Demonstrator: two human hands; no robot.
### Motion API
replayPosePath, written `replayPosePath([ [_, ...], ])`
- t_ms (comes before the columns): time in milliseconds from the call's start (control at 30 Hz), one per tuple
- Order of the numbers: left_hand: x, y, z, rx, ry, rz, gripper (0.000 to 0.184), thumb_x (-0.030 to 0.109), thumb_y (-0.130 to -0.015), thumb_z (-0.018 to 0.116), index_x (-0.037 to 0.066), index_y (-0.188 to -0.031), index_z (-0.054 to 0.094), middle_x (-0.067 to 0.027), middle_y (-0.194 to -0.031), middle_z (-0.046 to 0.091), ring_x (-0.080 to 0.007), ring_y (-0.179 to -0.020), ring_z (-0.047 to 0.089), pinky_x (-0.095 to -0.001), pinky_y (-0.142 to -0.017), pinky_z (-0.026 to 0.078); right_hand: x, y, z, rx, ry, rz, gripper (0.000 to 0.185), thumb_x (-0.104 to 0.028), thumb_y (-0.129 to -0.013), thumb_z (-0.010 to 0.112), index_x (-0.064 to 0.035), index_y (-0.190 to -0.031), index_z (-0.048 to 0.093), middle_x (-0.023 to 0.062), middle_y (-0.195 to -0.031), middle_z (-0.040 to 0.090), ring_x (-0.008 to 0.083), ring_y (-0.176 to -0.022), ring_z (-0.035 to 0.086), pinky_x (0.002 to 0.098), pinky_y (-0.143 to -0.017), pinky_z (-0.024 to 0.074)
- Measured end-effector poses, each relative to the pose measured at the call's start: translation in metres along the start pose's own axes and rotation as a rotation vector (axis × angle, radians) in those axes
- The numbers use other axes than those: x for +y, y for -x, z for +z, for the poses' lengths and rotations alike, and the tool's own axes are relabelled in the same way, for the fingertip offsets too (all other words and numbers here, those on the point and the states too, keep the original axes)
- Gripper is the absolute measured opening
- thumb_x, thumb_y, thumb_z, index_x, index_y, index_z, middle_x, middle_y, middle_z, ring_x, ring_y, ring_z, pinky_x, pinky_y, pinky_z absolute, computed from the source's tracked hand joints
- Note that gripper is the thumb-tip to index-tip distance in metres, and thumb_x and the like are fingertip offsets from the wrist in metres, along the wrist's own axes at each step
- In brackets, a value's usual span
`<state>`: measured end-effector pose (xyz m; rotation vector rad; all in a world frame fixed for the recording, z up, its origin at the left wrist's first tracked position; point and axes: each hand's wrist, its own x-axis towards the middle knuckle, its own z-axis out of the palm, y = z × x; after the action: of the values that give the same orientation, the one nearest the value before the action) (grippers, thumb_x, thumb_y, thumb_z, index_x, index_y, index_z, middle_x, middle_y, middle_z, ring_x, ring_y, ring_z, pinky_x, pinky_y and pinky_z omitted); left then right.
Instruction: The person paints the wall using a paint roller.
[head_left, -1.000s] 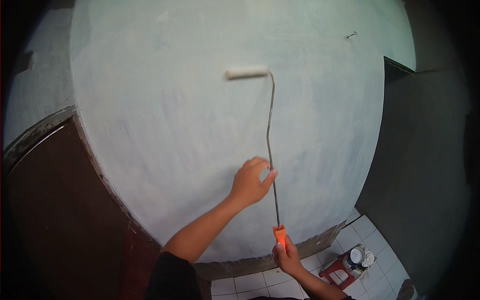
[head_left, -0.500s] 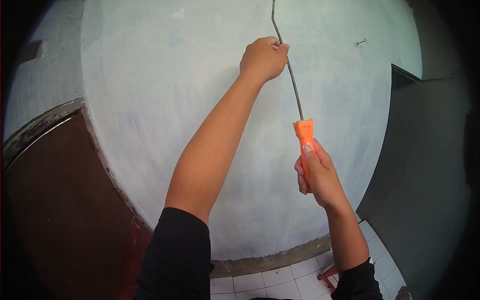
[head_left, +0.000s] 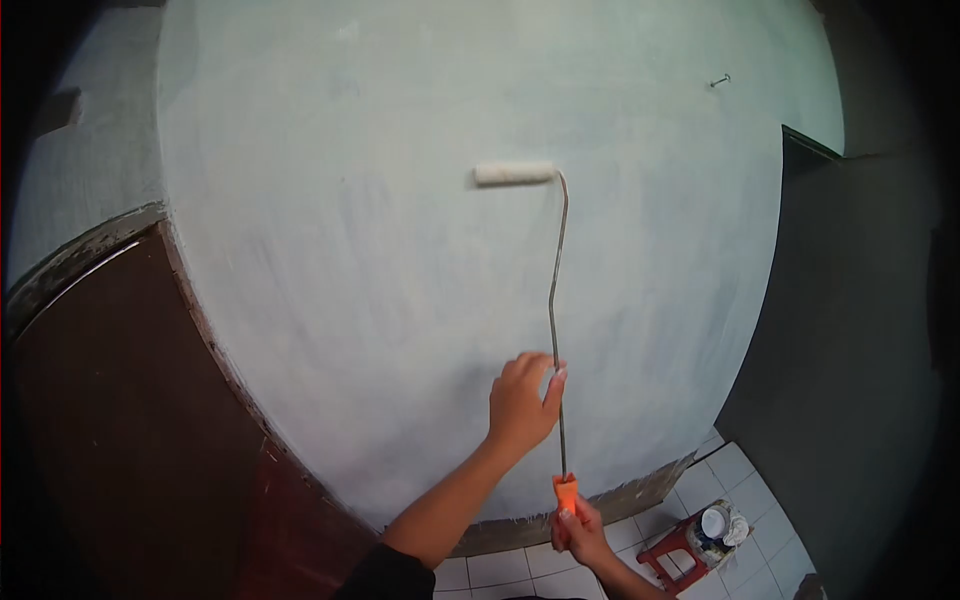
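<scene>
A paint roller with a white sleeve rests against the pale wall, its bent metal rod running down toward me. My right hand is wrapped round the orange handle near the bottom of the view. Higher up, my left hand holds the rod between thumb and fingers, its grip looking loose. Streaky, uneven patches of white and bluish grey show on the wall around the roller.
A red stool stands on the white tiled floor at lower right, with a paint-smeared container on it. A hook sticks out of the wall at upper right. A brown door is at left, a dark grey surface at right.
Both hands have moved down with the paint roller, whose sleeve has come into view. My left hand's fingers look looser on the rod. The stool and container now show more fully.
</scene>
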<state>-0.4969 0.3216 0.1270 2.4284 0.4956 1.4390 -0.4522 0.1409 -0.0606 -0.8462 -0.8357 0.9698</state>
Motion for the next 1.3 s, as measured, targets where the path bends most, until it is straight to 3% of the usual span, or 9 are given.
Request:
replayPosePath([
  [200,0.01,-0.116,-0.023,0.168,0.089,0.224,0.026,0.028,-0.098,0.068,0.003,-0.104,0.069,-0.0163,-0.107,0.068,-0.0347,-0.099,0.066,-0.0408,-0.087,0.052,-0.099,-0.051,0.024,0.057,0.152,-0.119,0.038,-0.032,-0.108,0.053,-0.0064,-0.136,0.052,0.0005,-0.074,0.055,0.0079,-0.046,0.048,0.0241,-0.042,0.04],
  [267,0.025,-0.172,-0.035,0.217,0.068,0.205,0.036,0.036,-0.098,0.068,0.0,-0.105,0.069,-0.0173,-0.104,0.069,-0.0317,-0.095,0.067,-0.04,-0.085,0.052,-0.16,-0.071,0.044,0.083,0.253,-0.158,0.039,-0.036,-0.109,0.052,-0.0064,-0.135,0.054,-0.0004,-0.072,0.053,0.0069,-0.045,0.047,0.0238,-0.041,0.0395],
  [333,0.048,-0.232,-0.06,0.067,0.08,0.035,0.042,0.044,-0.096,0.065,0.005,-0.11,0.07,-0.0111,-0.114,0.071,-0.0322,-0.103,0.067,-0.0443,-0.086,0.054,-0.212,-0.094,0.055,0.074,0.309,-0.204,0.044,-0.039,-0.109,0.05,-0.006,-0.138,0.053,-0.0008,-0.069,0.051,0.0067,-0.044,0.045,0.0241,-0.04,0.0381],
  [400,0.068,-0.275,-0.079,0.193,0.046,0.169,0.042,0.044,-0.095,0.064,0.005,-0.109,0.07,-0.011,-0.107,0.074,-0.0316,-0.098,0.07,-0.0424,-0.083,0.055,-0.258,-0.106,0.073,0.064,0.314,-0.225,0.044,-0.039,-0.11,0.048,-0.0058,-0.138,0.052,-0.0008,-0.068,0.049,0.007,-0.043,0.044,0.0243,-0.04,0.0369],
  [500,0.099,-0.299,-0.103,0.154,0.131,0.071,0.039,0.041,-0.094,0.064,0.006,-0.108,0.071,-0.01,-0.103,0.075,-0.0309,-0.096,0.071,-0.0404,-0.081,0.055,-0.292,-0.107,0.098,0.059,0.316,-0.263,0.042,-0.039,-0.11,0.046,-0.006,-0.136,0.052,-0.0007,-0.068,0.049,0.0072,-0.043,0.043,0.0246,-0.04,0.0363],
  [733,0.048,-0.226,-0.072,0.051,-0.012,0.17,0.037,0.039,-0.097,0.067,0.002,-0.1,0.066,-0.0175,-0.097,0.071,-0.0281,-0.085,0.068,-0.0379,-0.081,0.053,-0.193,-0.084,0.052,-0.022,0.249,-0.222,0.04,-0.033,-0.109,0.049,-0.0057,-0.139,0.048,0.0011,-0.074,0.054,0.0088,-0.044,0.047,0.0248,-0.04,0.0392],
  [900,0.014,-0.114,-0.034,-0.016,0.126,0.186,0.021,0.024,-0.097,0.069,0.004,-0.102,0.069,-0.0148,-0.106,0.067,-0.0267,-0.095,0.066,-0.0369,-0.085,0.052,-0.081,-0.04,0.013,0.011,0.151,-0.152,0.039,-0.029,-0.109,0.049,-0.001,-0.136,0.05,0.0012,-0.07,0.053,0.0084,-0.044,0.047,0.0242,-0.041,0.0394],
  [1100,0.039,-0.124,-0.049,-0.023,0.173,0.235,0.017,0.015,-0.094,0.07,0.003,-0.106,0.071,-0.0134,-0.107,0.064,-0.0266,-0.102,0.062,-0.0359,-0.091,0.051,-0.093,-0.043,0.015,0.01,0.099,-0.233,0.045,-0.029,-0.108,0.048,0.0003,-0.142,0.047,0.0022,-0.069,0.053,0.0081,-0.043,0.047,0.0232,-0.041,0.0394],
  [1300,0.086,-0.224,-0.06,0.097,0.076,0.346,0.031,0.029,-0.095,0.07,0.002,-0.108,0.072,-0.0176,-0.111,0.067,-0.0302,-0.098,0.067,-0.04,-0.088,0.054,-0.2,-0.067,0.051,0.02,0.174,-0.359,0.047,-0.03,-0.109,0.046,0.0001,-0.146,0.044,0.0019,-0.067,0.052,0.007,-0.042,0.044,0.0227,-0.04,0.0385],
])
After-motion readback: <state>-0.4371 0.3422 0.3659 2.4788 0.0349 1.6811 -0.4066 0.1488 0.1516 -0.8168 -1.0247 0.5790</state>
